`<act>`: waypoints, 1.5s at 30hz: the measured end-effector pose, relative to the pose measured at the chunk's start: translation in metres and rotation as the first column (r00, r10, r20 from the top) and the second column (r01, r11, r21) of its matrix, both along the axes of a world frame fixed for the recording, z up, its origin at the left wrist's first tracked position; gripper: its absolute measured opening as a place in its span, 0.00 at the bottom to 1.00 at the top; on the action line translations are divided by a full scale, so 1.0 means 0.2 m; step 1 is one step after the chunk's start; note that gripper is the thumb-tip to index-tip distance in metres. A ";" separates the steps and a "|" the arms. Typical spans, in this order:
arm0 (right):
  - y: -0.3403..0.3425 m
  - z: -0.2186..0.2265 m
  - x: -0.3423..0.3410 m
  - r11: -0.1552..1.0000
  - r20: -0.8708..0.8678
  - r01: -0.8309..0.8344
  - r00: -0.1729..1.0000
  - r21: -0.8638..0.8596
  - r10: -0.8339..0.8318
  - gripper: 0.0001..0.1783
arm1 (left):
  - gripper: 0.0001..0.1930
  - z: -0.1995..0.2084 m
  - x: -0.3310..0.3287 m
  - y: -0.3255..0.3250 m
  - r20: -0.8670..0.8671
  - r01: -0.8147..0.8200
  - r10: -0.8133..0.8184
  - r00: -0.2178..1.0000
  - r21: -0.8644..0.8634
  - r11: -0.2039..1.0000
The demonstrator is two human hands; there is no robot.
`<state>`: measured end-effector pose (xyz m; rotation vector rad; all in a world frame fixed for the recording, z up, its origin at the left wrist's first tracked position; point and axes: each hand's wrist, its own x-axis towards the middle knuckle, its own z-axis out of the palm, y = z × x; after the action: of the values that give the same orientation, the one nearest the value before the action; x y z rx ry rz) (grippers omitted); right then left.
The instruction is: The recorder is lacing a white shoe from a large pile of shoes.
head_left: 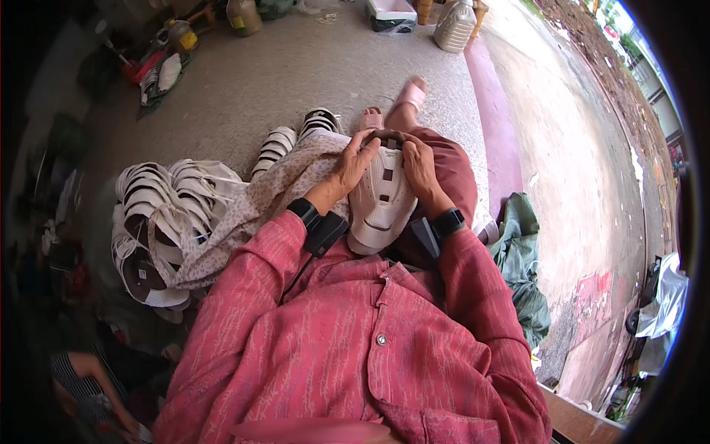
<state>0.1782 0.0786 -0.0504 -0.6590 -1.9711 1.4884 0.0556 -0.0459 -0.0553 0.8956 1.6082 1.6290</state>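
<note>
A white shoe upper [381,194] with dark openings down its middle rests on my lap, its rounded toe toward my body. My left hand [350,163] grips the left side of its dark-lined collar, thumb on top. On the opposite side of that collar, my right hand [421,169] pinches the edge with the thumb and curled fingers. The fingertips underneath are hidden. To my left, several white shoe uppers [151,222] with loose laces lie nested in stacks on a patterned cloth [277,185] that drapes over my leg.
Smaller stacks of striped-looking uppers [275,150] lie beyond the cloth. Green fabric [521,259] lies by my right side. A clear plastic jug [454,29] and a white box [392,12] stand far ahead. At lower left, another person's arm [103,374] shows.
</note>
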 end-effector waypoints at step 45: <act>-0.52 0.19 1.33 0.808 0.309 -0.476 0.871 0.346 0.382 0.17 | 0.11 0.27 0.45 -0.27 -0.467 0.671 -0.722 0.510 -0.310 0.674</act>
<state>0.4439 -0.0255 -0.0128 -0.1978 -2.6470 1.1983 0.1463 -0.0990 -0.0023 1.8171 1.3344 0.7169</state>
